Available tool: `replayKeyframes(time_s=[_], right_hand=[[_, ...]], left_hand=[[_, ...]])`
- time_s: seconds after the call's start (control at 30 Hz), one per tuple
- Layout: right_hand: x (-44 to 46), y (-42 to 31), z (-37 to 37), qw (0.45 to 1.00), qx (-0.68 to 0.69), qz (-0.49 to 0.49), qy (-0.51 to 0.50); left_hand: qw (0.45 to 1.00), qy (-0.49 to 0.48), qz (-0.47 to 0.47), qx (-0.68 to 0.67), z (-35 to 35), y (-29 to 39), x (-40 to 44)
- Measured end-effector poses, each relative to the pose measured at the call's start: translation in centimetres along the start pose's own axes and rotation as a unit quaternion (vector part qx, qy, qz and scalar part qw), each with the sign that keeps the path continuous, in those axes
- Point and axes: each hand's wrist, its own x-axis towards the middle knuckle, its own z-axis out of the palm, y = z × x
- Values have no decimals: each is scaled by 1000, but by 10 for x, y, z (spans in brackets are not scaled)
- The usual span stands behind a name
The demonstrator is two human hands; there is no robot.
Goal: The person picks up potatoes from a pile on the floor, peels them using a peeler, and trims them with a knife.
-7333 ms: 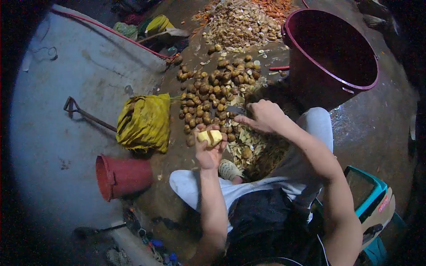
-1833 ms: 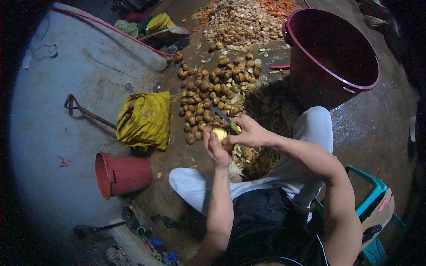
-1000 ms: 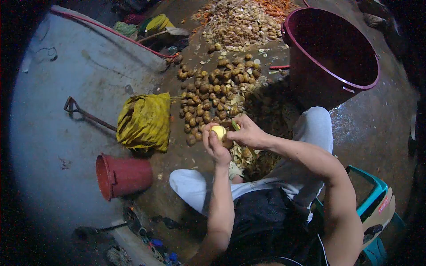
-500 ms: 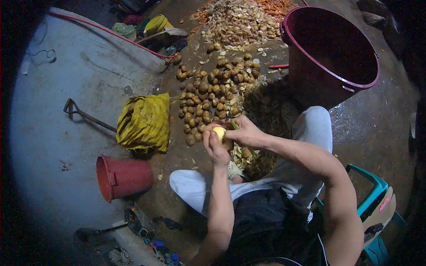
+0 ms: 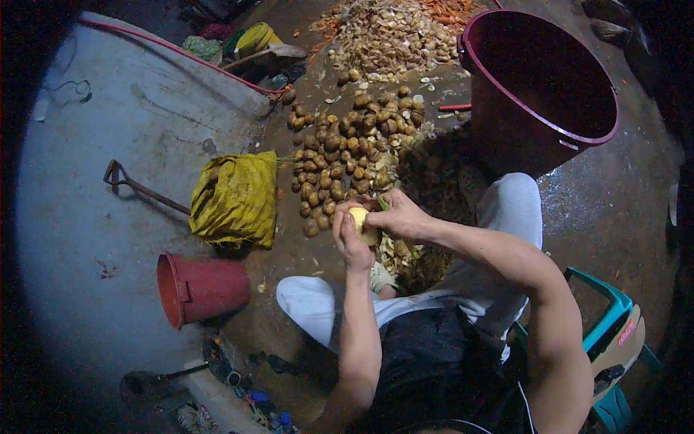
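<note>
Cradling the pale potato point(image 5: 358, 215), the left hand point(image 5: 353, 242) curls its fingers around one side with the thumb laid along it, at the near end of the heap of brown potatoes point(image 5: 332, 145). The right hand point(image 5: 405, 217) meets it from the other side, fingers closed on the green handle of what looks like a knife point(image 5: 384, 203), its thumb up against the potato; the blade cannot be made out. The step in hand looks like paring: pale flesh shows on the upper face, though the underside is hidden, so any skin left there cannot be judged. The next stroke calls for a light, shallow cut steadied by the right thumb, a small turn of the potato in the left fingers, and left fingertips clear of the edge.

Loose peelings point(image 5: 397, 249) lie on the floor to the right of the heap's near end. The yellow sack point(image 5: 235, 199) sits left of the heap, the red bucket point(image 5: 217, 291) left and nearer. Right of the heap stands the large dark-red tub point(image 5: 499, 123); beyond the heap, a pile of pale scraps point(image 5: 394, 43) touches orange ones point(image 5: 444, 11).
</note>
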Motion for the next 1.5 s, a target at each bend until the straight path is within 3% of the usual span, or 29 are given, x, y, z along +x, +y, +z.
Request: replayKeyframes(time_s=[0.17,0.47,0.53,0.63,0.77,0.87,1.2,1.5], right_hand=[[3,8,-1,994,-75,72,-12],[1,-4,3,998,58,-4,-36],[2,1,0,990,115,10,-86],[6,9,-3,994,64,-36,-75],[9,15,-3,992,92,-43,-72],[5,3,-9,994,50,31,-93],[12,24,-9,998,29,58,-26],[14,27,-8,997,31,69,-14]], left_hand=[[998,4,-44,-49,-4,0,-3],[999,39,23,-21,0,4,8],[998,42,27,-36,1,4,7],[997,42,30,-51,2,4,5],[998,29,56,-5,-3,-1,5],[997,9,73,9,-7,-4,4],[997,-29,71,8,0,-2,5],[998,-5,-2,-57,5,-1,0]])
